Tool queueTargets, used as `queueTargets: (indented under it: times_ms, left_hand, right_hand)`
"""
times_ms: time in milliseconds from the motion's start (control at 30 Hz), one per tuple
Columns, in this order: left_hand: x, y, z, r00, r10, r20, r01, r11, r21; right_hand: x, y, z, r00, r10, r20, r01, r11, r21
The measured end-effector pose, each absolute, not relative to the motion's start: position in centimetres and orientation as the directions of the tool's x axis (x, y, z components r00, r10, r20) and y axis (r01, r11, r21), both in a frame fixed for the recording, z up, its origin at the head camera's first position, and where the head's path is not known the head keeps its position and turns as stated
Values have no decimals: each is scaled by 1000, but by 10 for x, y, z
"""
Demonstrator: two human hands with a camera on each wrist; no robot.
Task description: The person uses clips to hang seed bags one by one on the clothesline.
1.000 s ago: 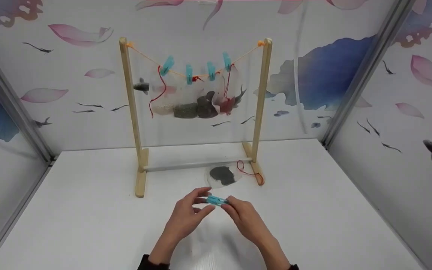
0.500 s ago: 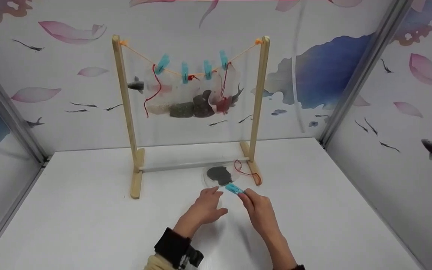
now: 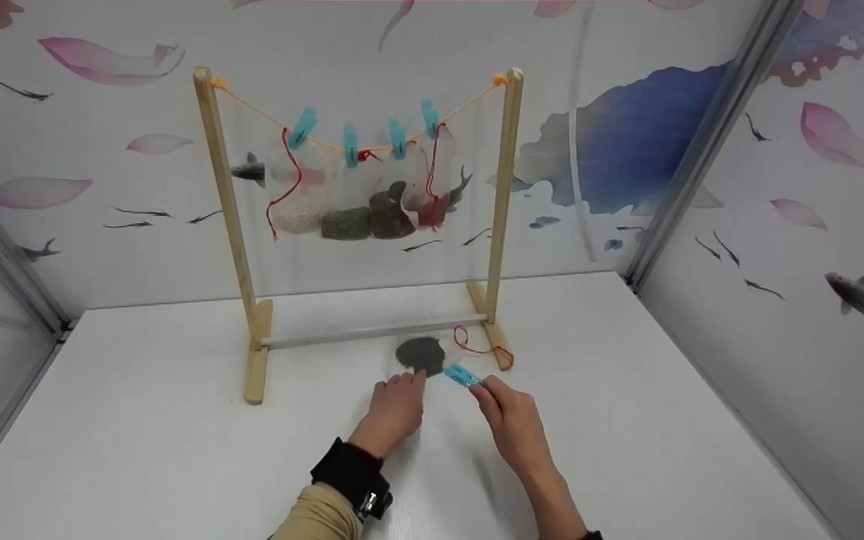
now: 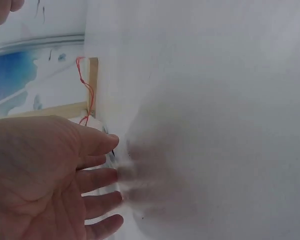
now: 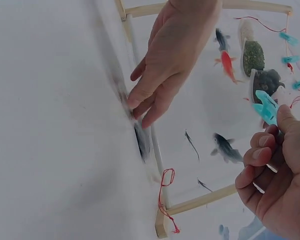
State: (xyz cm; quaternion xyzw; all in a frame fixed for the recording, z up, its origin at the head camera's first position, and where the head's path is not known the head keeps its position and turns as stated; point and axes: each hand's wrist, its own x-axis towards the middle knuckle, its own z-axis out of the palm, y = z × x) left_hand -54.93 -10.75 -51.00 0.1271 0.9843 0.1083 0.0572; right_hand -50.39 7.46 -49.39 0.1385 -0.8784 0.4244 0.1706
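Observation:
A clear flat pouch with dark grey filling point(image 3: 420, 354) lies on the table, its red cord point(image 3: 477, 345) trailing to the right. My left hand point(image 3: 398, 409) is at the pouch's near edge, index finger over it. In the left wrist view its fingers point(image 4: 100, 179) are loosely extended, close to the tabletop; whether they pinch the edge cannot be told. Between thumb and fingers, my right hand point(image 3: 516, 424) holds a light blue clothespin point(image 3: 463, 375) just right of the pouch. The right wrist view shows the clothespin point(image 5: 266, 107) pointing away from the fingertips.
Behind the pouch stands a wooden frame point(image 3: 505, 202) with an orange line point(image 3: 252, 109) strung across its top. Several clear filled pouches point(image 3: 346, 223) hang there from blue clothespins point(image 3: 350, 145). A white crossbar point(image 3: 372, 331) joins the frame's feet. Patterned walls enclose the white table point(image 3: 612, 420).
My left hand has left the clothespin and reached forward to the pouch's near edge. My right hand has moved right and slightly forward, keeping the clothespin. The head view has shifted right.

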Motion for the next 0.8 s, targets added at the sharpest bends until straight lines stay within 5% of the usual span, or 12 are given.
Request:
queueTargets:
  times_ms: [300, 600, 800]
  left_hand:
    - [-536, -117, -508, -996, 94, 5, 94, 995, -9]
    - [-526, -123, -522, -882, 381, 277, 242, 871, -427]
    - [-524, -137, -523, -858, 445, 257, 349, 872, -344]
  right_hand:
    - [-505, 71, -496, -882, -126, 454, -433, 599, -674]
    - [-505, 68, -500, -878, -164, 450, -451, 601, -660]
    - [-505, 66, -502, -887, -177, 426, -440, 606, -663]
